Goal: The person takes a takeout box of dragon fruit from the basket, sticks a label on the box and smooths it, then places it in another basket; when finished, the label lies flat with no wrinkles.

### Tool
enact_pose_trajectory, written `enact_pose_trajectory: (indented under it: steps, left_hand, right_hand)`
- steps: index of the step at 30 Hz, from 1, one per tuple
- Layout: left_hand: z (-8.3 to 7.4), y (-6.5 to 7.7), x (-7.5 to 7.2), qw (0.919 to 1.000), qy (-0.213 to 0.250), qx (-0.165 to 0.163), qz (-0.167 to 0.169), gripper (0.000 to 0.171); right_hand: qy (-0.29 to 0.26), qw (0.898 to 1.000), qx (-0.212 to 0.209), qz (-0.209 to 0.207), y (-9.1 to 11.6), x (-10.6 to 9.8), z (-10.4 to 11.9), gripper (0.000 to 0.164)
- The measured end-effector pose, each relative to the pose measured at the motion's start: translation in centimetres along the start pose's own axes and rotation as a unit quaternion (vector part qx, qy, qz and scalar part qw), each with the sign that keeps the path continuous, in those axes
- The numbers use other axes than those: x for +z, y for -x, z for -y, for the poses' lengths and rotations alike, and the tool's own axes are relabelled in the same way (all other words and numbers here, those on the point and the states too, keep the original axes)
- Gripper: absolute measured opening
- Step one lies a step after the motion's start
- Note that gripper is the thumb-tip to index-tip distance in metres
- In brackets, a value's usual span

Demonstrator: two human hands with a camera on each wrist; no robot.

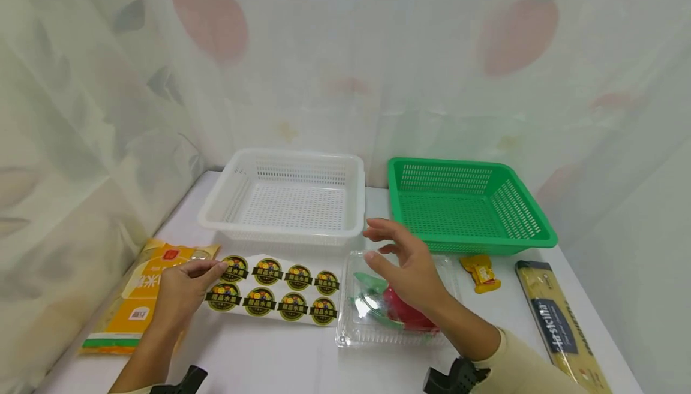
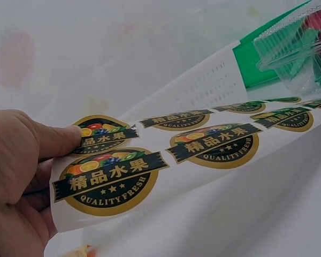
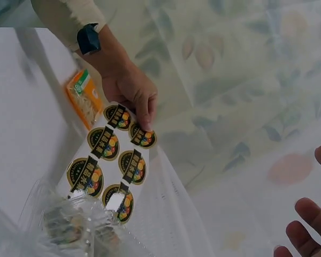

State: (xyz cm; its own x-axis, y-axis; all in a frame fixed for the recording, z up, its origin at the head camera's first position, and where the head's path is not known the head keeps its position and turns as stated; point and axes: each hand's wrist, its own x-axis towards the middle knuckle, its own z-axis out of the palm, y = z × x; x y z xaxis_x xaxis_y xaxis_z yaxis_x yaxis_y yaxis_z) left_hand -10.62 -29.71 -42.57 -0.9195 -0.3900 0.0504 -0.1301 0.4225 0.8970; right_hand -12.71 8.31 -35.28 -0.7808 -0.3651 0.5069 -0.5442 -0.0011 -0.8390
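Note:
My left hand (image 1: 182, 293) pinches the left end of a white sheet of round fruit stickers (image 1: 281, 287), thumb on top in the left wrist view. The stickers are black and gold with coloured fruit and stand in two rows. Above a clear plastic clamshell box (image 1: 352, 335) hovers my right hand (image 1: 407, 271), fingers spread and loosely bent, nothing visible between them. Inside the box lies something red and green (image 1: 402, 313), partly covered by that hand and wrist. The sheet's right end reaches the box's left side; whether they touch I cannot tell.
At the back stand a white plastic basket (image 1: 291, 232) and a green basket (image 1: 486, 244). An orange-and-yellow bag (image 1: 132, 292) lies left, beside my left hand. To the right are a small yellow packet (image 1: 480, 273) and a long pasta pack (image 1: 558, 328). Curtains surround the table.

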Motion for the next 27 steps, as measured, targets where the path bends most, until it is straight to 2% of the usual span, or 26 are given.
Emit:
enact_pose_trajectory:
  steps: [8, 13, 19, 27]
  left_hand:
    - [-0.2, 0.1, 0.0, 0.9999, -0.001, 0.01, 0.004, 0.039]
    - [-0.2, 0.2, -0.1, 0.9997, -0.013, 0.02, 0.004, 0.037]
    - [-0.3, 0.3, -0.1, 0.9998, -0.016, 0.013, 0.006, 0.04]
    - [-0.6, 0.3, 0.2, 0.9997, -0.017, 0.019, -0.001, 0.037]
  right_hand:
    - [-0.029, 0.999, -0.009, 0.031, -2.8, 2.8, -0.3, 0.043]
    - [-0.044, 0.998, 0.019, 0.043, -3.5, 3.7, -0.6, 0.039]
    - [-0.054, 0.996, 0.035, 0.055, -4.4, 4.8, -0.9, 0.035]
    - [-0.073, 0.993, 0.07, 0.068, -6.1, 7.7, -1.6, 0.032]
